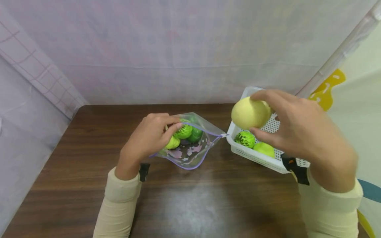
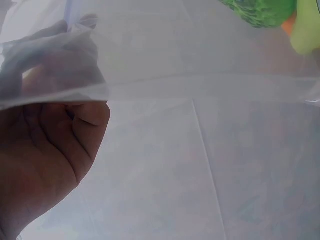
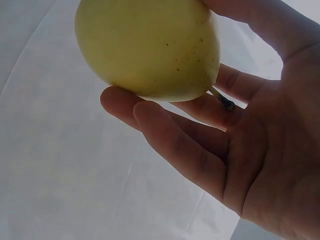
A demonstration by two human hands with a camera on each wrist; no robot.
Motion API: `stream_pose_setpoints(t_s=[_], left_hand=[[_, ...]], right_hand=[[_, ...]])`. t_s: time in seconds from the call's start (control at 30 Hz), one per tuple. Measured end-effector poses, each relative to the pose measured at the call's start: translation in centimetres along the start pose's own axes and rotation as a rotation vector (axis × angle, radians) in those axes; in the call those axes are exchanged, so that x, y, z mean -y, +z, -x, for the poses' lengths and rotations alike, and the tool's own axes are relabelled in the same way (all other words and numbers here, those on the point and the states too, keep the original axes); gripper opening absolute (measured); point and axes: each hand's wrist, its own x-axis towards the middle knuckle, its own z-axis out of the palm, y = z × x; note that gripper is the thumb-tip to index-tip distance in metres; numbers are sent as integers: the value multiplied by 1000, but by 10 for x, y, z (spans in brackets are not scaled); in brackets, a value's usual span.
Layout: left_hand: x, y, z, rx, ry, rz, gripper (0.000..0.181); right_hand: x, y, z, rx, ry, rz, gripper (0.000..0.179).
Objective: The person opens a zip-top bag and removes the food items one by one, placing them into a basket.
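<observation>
Thumb and fingers of my right hand [image 1: 300, 125] grip a pale yellow pear [image 1: 251, 113], lifted over the white basket's near left part. Its dark stem [image 3: 221, 98] points toward the palm in the right wrist view. My left hand [image 1: 151, 134] pinches the purple-edged rim of a clear zip bag [image 1: 205, 158], whose mouth gapes open above the table. Inside the bag lie a bright green dark-marked ball-like item [image 1: 184, 131], a darker green one [image 1: 195, 134] and a yellow-green piece [image 1: 172, 142]. Through the film, the left wrist view shows a bumpy green item [image 2: 265, 11].
A white perforated basket [image 1: 256, 160] stands right of the bag, partly behind my right hand. It holds a green dark-marked ball-like item [image 1: 245, 139] and a smooth yellow-green one [image 1: 264, 149]. The dark wooden table [image 1: 184, 201] ends at a pale curtain [image 1: 163, 49] behind.
</observation>
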Motion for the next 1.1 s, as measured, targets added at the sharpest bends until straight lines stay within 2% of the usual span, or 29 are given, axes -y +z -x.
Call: stream_pose_setpoints(t_s=[0.23,0.47,0.8,0.93,1.1], left_hand=[[-1,-2,-1,2,-3,3,23],[-1,-1,-1,5,-2,6,24],[-1,1,-2,0,16,10,22],[-1,1,-3,5,11,6,22],[-1,2,-3,22,9,10,22]], right_hand=[[-38,-9,7,131,147,54,67],[-74,-3,15,253,241,118,62],[-133,28,22,476,328,116,64],[-153,45,25,593,377,108,70],[-173,65,32,681,418,89,78]])
